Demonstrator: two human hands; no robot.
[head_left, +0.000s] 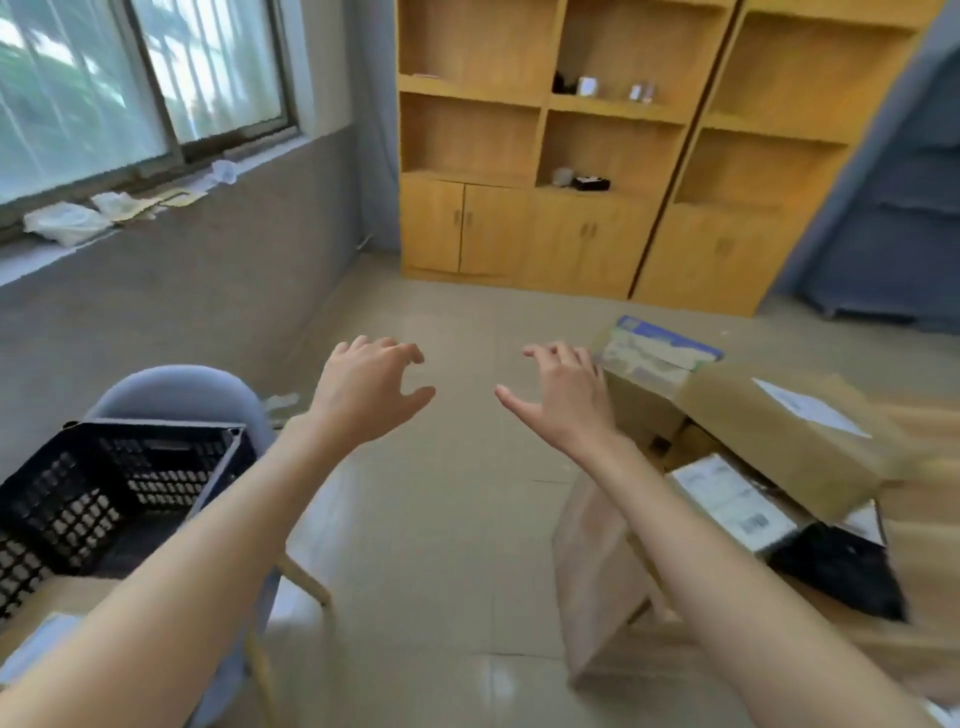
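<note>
My left hand (363, 392) and my right hand (563, 397) are both stretched out in front of me at mid-frame, above the tiled floor (441, 519). Their fingers are spread and loosely bent, and neither holds anything. A gap of bare floor shows between the two thumbs. My right hand hovers just left of a pile of cardboard boxes (779, 421).
A black plastic crate (119, 488) sits on a grey chair (182, 389) at the lower left. Cardboard boxes and parcels are heaped at the right, one with a blue-printed lid (654, 348). Wooden shelving with cupboard doors (571, 156) lines the far wall. A window (130, 88) is at the upper left.
</note>
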